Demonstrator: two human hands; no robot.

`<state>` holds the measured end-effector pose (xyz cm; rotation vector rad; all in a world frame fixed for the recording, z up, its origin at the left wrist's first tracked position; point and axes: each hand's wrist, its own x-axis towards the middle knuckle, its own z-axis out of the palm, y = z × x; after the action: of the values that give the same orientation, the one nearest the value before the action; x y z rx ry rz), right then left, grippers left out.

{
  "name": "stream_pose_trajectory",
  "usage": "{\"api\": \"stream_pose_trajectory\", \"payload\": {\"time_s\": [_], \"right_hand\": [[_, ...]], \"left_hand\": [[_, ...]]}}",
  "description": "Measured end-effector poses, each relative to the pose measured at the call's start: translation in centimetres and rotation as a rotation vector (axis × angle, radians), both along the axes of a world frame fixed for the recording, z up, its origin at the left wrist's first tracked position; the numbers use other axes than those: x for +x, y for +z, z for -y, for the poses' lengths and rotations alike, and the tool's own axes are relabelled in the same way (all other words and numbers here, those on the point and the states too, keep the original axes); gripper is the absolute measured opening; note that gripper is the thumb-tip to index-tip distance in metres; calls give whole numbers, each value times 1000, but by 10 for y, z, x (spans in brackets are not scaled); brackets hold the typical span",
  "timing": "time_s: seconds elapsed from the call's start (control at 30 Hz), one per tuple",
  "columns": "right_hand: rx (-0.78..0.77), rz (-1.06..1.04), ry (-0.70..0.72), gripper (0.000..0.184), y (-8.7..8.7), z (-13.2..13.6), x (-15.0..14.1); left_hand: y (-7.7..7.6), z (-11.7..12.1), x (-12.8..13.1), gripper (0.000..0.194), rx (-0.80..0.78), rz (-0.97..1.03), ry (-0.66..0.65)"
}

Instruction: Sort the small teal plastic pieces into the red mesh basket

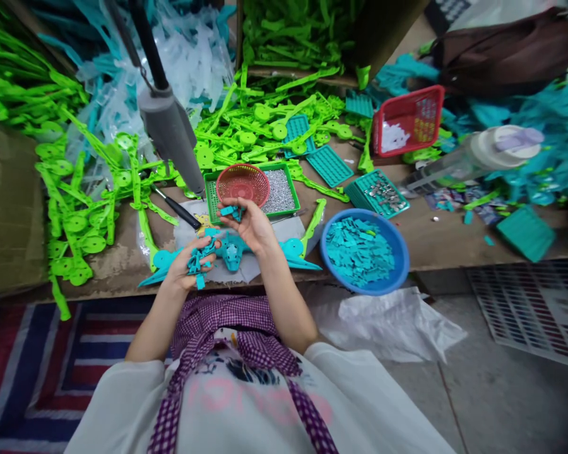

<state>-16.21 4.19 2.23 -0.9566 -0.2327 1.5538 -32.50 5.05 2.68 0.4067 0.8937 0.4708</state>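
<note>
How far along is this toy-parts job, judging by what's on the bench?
Hard to tell what is finished: no pile of completed pieces is recognizable. In hand: the left hand grips a bunch of small teal plastic parts, the right hand pinches one teal piece above a teal toy body lying on the bench. Left: the blue bowl remains full of teal pieces, and heaps of green plastic arms lie unsorted.

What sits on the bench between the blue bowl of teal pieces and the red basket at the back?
In the head view, a teal tray holding small metal parts lies between the blue bowl and red basket.
</note>
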Motion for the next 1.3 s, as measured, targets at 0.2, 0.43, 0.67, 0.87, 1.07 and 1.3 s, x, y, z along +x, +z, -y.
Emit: {"api": "stream_pose_trajectory", "payload": {"time_s": [0.2,0.43,0.67,0.87,1.07,1.3], "right_hand": [[-21,-49,113,29,-11,9,6],[-29,-42,193,28,-28,29,11],[91,332,306,25,-26,26,5],[175,691,309,14,-21,28,3],[261,1046,100,14,-12,42,-15],[212,929,-103,11,-23,47,-21]], "left_hand": [[-1,5,0,16,43,-24,-35],[-11,7,-7,22,35,-78,-125],[-9,-6,0,26,-5,-50,-272],[-12,-14,0,23,-41,-49,-264],[-13,-13,2,18,-47,-43,-190],[-6,-8,8,17,-23,20,-130]]}}
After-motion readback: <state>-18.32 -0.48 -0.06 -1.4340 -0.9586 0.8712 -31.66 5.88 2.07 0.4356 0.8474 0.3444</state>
